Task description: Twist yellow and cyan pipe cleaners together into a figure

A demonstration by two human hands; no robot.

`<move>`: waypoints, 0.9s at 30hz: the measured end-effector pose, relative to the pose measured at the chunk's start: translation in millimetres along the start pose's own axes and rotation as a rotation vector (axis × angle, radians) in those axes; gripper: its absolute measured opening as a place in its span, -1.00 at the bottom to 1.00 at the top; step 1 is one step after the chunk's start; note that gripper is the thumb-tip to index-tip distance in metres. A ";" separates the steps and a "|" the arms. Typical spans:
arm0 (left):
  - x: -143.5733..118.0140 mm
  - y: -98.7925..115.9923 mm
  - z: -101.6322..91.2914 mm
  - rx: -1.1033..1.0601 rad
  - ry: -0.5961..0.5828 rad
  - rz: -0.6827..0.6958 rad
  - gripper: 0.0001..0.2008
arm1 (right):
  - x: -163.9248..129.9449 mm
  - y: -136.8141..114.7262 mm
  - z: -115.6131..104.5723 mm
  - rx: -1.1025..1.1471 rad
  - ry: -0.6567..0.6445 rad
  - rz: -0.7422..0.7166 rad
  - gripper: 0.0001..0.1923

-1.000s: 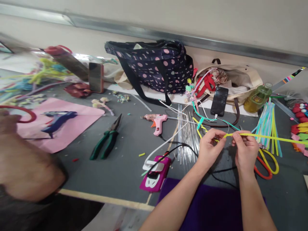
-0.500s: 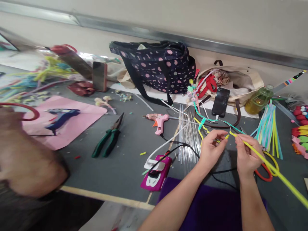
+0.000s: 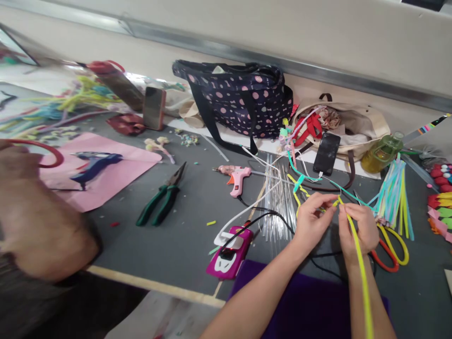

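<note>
Pinched between the thumb and fingers of my right hand is a long yellow pipe cleaner; its length runs down over my forearm towards me. My left hand pinches a short yellow twisted end, and the two sets of fingertips nearly meet. Just beyond my left fingers lie yellow twisted pieces and a teal pipe cleaner knot. Red-and-yellow-handled scissors rest right of my right hand, their blades partly hidden. Whether the strand joins the twisted end is hidden by my fingers.
Clear glue sticks or wires, a pink glue gun, a magenta power strip and pliers lie leftward. A phone, an oil bottle and pipe cleaners stand beyond. Another person's arm is at far left.
My right hand has moved left, closer to my left hand. The yellow strand has swung from stretching rightward to running down over my right forearm. The view has shifted slightly.
</note>
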State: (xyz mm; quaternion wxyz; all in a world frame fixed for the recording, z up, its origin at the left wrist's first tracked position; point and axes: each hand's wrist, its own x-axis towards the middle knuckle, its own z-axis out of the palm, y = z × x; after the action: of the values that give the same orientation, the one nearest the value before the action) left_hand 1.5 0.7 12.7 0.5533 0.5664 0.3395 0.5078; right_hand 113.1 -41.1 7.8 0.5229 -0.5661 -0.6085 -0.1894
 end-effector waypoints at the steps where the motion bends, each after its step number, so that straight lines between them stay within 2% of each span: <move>1: 0.0 0.2 -0.1 0.000 -0.002 0.005 -0.77 | -0.1 1.0 0.1 -0.001 -0.009 -0.026 -0.84; 6: -0.1 1.3 -0.6 -0.049 -0.017 -0.034 -0.75 | -0.7 3.4 1.3 0.027 -0.073 -0.111 -0.79; 10: 0.1 2.3 -0.3 -0.117 -0.027 -0.079 -0.72 | -3.0 3.8 2.2 0.043 -0.111 -0.102 -0.81; 17: 0.1 4.7 0.4 -0.119 -0.020 -0.081 -0.75 | -2.9 3.2 2.0 0.030 -0.135 -0.127 -0.81; 27: 0.6 6.2 -0.8 -0.179 -0.007 -0.124 -0.75 | 0.2 -0.9 3.5 0.119 -0.101 -0.037 -0.80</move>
State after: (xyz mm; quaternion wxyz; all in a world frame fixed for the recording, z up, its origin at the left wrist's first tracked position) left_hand -0.2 0.6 18.8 0.6334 0.4944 0.3250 0.4988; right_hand 110.8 -38.4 7.0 0.5208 -0.5314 -0.6546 -0.1337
